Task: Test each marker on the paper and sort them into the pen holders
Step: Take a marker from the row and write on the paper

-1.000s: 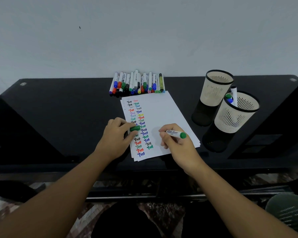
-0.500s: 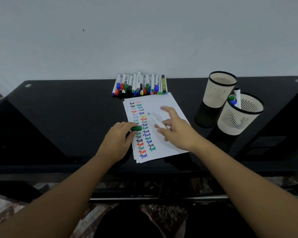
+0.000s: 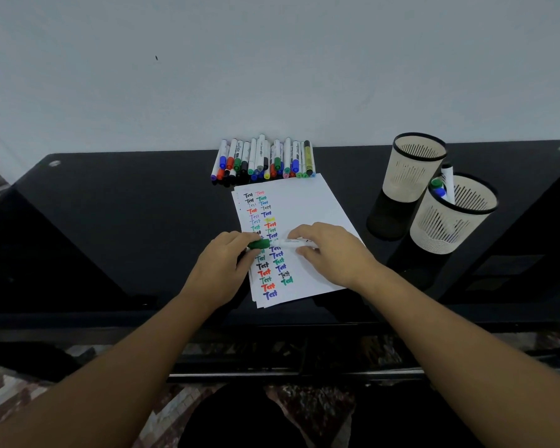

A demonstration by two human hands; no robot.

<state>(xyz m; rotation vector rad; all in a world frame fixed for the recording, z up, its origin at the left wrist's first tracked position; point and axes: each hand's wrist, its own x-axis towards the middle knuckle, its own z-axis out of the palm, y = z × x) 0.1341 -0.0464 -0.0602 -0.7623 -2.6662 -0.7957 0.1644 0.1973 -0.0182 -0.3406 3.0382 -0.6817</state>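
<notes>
Right hand (image 3: 333, 253) back from mid-paper reach half a sec ago, now gripping white marker (image 3: 296, 243) by barrel, held sideways over paper (image 3: 307, 208). Left hand (image 3: 227, 263) same spot, pinching green cap (image 3: 259, 244), cap lined up with marker tip, can't tell if touching. Unsorted marker pile (image 3: 262, 160) at paper's far edge. Near pen holder (image 3: 453, 218) has few markers, far pen holder (image 3: 413, 166) looks bare. Black table (image 3: 126, 221).
</notes>
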